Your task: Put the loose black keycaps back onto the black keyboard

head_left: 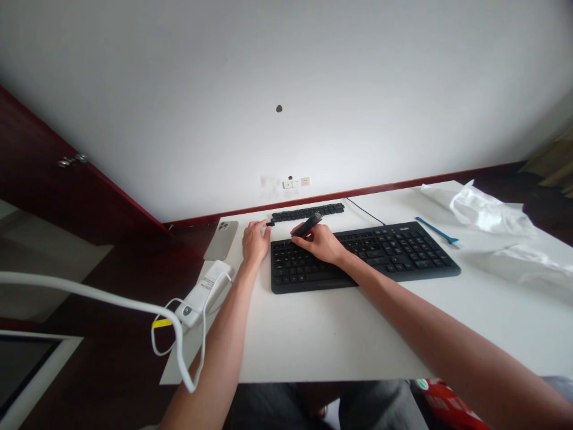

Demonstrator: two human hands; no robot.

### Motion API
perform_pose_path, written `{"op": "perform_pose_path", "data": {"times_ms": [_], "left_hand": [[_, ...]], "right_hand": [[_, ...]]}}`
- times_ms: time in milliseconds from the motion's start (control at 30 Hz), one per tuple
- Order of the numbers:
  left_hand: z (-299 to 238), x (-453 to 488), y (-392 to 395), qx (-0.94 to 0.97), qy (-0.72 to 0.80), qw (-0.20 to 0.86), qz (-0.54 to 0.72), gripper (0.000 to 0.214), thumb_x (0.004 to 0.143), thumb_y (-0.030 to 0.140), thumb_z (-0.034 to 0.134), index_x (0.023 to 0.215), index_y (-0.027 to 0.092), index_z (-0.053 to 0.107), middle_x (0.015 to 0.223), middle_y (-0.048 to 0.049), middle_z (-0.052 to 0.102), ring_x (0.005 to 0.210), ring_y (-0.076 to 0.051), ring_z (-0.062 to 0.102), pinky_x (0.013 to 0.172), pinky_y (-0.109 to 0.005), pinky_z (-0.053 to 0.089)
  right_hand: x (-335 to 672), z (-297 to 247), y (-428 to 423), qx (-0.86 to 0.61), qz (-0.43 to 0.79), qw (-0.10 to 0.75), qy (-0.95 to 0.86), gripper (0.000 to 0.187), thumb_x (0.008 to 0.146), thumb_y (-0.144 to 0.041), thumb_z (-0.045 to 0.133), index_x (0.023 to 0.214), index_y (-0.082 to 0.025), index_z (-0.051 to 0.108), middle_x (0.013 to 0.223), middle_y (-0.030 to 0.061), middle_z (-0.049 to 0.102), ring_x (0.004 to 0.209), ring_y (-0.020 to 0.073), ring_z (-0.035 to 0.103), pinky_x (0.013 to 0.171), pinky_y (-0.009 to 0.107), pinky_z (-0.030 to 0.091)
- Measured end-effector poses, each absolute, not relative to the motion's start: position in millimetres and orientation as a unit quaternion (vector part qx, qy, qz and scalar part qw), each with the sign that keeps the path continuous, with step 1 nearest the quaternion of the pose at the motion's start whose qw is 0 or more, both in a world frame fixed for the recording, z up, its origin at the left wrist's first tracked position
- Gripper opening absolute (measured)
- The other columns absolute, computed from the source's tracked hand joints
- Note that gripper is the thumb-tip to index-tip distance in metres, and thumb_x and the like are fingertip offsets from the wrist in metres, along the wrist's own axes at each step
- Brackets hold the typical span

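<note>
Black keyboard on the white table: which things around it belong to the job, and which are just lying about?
Seem part of the job:
black keyboard
dark tool in the right hand
black keycaps beyond the keyboard
blue tool, possibly; no hand touches it

Seem just lying about:
phone
white corded box
crumpled plastic

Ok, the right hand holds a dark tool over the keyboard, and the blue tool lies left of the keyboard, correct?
The side is wrong: the head view shows the blue tool lying right of the keyboard. The right hand does hold a dark tool over the keyboard.
</note>
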State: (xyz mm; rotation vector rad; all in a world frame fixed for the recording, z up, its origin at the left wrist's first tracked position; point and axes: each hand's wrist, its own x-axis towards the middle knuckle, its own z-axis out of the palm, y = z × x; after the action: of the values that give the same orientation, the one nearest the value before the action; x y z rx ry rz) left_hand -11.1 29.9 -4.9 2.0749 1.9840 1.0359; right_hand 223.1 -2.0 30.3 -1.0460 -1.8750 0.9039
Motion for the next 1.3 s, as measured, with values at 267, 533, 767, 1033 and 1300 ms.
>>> {"op": "perform_pose_path", "data": {"times_ms": [267, 533, 767, 1033, 1300], "left_hand": [[0.8, -8.7, 26.4, 0.667, 0.658, 0.056, 0.344, 0.016, 0.094, 0.027, 0.064, 0.108, 0.027, 0.073, 0.113, -0.0069, 0.067, 0.107, -0.025, 0.065, 0.098, -0.038, 0.049], [4.1, -4.7, 23.8, 0.660, 0.673, 0.059, 0.330, 0.012, 0.094, 0.032, 0.066, 0.102, 0.027, 0.074, 0.110, -0.0035, 0.070, 0.099, -0.020, 0.066, 0.090, -0.031, 0.048], [2.6, -4.6, 26.9, 0.654, 0.678, 0.058, 0.331, 0.011, 0.093, 0.033, 0.067, 0.099, 0.027, 0.074, 0.106, -0.0036, 0.072, 0.102, -0.022, 0.066, 0.089, -0.031, 0.048], [4.3, -5.5, 24.7, 0.653, 0.669, 0.055, 0.351, 0.014, 0.090, 0.018, 0.065, 0.095, 0.026, 0.075, 0.101, -0.0027, 0.072, 0.093, -0.020, 0.066, 0.085, -0.030, 0.047], [5.2, -3.8, 21.5, 0.673, 0.653, 0.047, 0.343, 0.018, 0.089, 0.016, 0.066, 0.099, 0.027, 0.075, 0.106, -0.0028, 0.070, 0.097, -0.021, 0.065, 0.086, -0.031, 0.049]], "right_hand": [[222.9, 30.9, -2.1, -0.416, 0.349, 0.390, -0.744, 0.022, 0.090, -0.034, 0.068, 0.101, -0.017, 0.078, 0.096, 0.0059, 0.079, 0.082, 0.0208, 0.072, 0.075, 0.031, 0.057], [222.3, 29.5, -1.9, -0.417, 0.344, 0.389, -0.746, 0.021, 0.090, -0.033, 0.068, 0.100, -0.018, 0.078, 0.094, 0.0042, 0.079, 0.077, 0.0193, 0.070, 0.072, 0.030, 0.056], [221.0, 31.6, -3.1, -0.430, 0.343, 0.380, -0.744, 0.021, 0.089, -0.034, 0.069, 0.101, -0.019, 0.078, 0.096, 0.0049, 0.079, 0.080, 0.0209, 0.072, 0.074, 0.031, 0.057], [220.1, 31.8, -3.4, -0.433, 0.335, 0.389, -0.741, 0.021, 0.088, -0.032, 0.069, 0.101, -0.018, 0.078, 0.101, 0.0061, 0.079, 0.088, 0.0222, 0.073, 0.078, 0.032, 0.058], [220.5, 31.3, -3.5, -0.427, 0.339, 0.390, -0.742, 0.020, 0.088, -0.031, 0.069, 0.101, -0.018, 0.077, 0.099, 0.0061, 0.079, 0.083, 0.0212, 0.072, 0.075, 0.031, 0.058]]}}
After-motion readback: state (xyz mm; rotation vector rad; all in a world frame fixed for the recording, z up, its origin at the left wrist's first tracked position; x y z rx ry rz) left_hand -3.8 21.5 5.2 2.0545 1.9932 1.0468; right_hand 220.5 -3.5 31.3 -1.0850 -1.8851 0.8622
